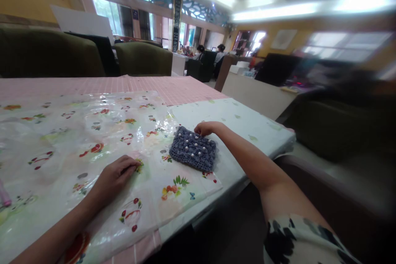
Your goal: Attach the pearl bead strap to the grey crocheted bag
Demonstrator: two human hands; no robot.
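Note:
A blue-grey crocheted pouch point(193, 148), dotted with several white pearl-like beads, lies flat on the table. My right hand point(206, 128) reaches in from the right, its fingers closed in a pinch at the pouch's far edge; the fingertips are partly hidden. To the left of the pouch and apart from it, my left hand point(119, 171) rests on the clear plastic table cover point(105, 181). Its fingers are curled together, and nothing shows in them.
Pink striped cloth point(139, 84) shows along the table's far side. A pink object point(5, 198) lies at the far left edge. Green armchairs point(144, 58) stand behind the table. A white counter point(253, 90) is at the right. Two people point(219, 55) sit farther back.

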